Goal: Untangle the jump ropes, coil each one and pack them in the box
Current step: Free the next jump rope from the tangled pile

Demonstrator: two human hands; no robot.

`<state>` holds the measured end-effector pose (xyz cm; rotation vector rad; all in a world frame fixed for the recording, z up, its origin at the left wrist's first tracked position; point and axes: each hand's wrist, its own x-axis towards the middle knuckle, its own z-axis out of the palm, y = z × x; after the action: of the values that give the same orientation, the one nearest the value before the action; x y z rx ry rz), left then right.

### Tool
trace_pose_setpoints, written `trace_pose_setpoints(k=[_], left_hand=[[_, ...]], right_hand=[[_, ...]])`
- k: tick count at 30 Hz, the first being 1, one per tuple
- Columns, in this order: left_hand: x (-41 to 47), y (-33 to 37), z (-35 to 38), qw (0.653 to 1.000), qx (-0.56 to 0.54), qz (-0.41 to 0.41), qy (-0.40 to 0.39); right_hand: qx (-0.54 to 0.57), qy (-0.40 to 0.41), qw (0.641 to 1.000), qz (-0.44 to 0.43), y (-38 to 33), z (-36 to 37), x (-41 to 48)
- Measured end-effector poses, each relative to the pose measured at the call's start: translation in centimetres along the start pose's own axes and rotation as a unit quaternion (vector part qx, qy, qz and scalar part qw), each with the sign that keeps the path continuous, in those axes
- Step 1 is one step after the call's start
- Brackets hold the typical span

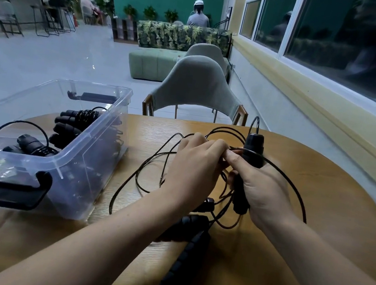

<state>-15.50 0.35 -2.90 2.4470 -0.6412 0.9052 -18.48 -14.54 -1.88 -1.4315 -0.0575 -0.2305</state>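
A black jump-rope handle stands upright in my right hand, whose fingers curl round it. My left hand pinches the thin black cord right beside that handle. Loose loops of the cord spread over the wooden table around both hands. Other ribbed black handles lie under my left forearm near the table's front edge. A clear plastic box with black latches stands at the left. It holds several coiled black ropes.
A grey-green chair stands behind the table's far edge. A wall with windows runs along the right. Farther back are a green ottoman, a leaf-print sofa and seated people.
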Motion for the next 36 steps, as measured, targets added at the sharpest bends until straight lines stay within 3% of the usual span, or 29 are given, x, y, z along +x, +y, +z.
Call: trace_pose_setpoints(k=[7,12,29,36], left_hand=[[-0.1,0.6,-0.1,0.999,-0.032,0.0,-0.008],[0.0,0.1,0.2,0.992,-0.11,-0.061,-0.03],[0.6,-0.2,0.0,0.976,-0.11,-0.148,-0.117],[0.1,-1.4,0.0,0.976,-0.04,-0.151,-0.15]], right_hand=[[-0.09,-0.012,0.995,-0.04,-1.0,0.2,-0.4],[-0.039,0.001,0.998,-0.042,-2.1,-0.3,-0.3],[0.043,0.051,0.993,-0.093,-5.8,-2.5,0.1],[0.1,0.102,0.985,-0.094,-7.4,-4.4,1.3]])
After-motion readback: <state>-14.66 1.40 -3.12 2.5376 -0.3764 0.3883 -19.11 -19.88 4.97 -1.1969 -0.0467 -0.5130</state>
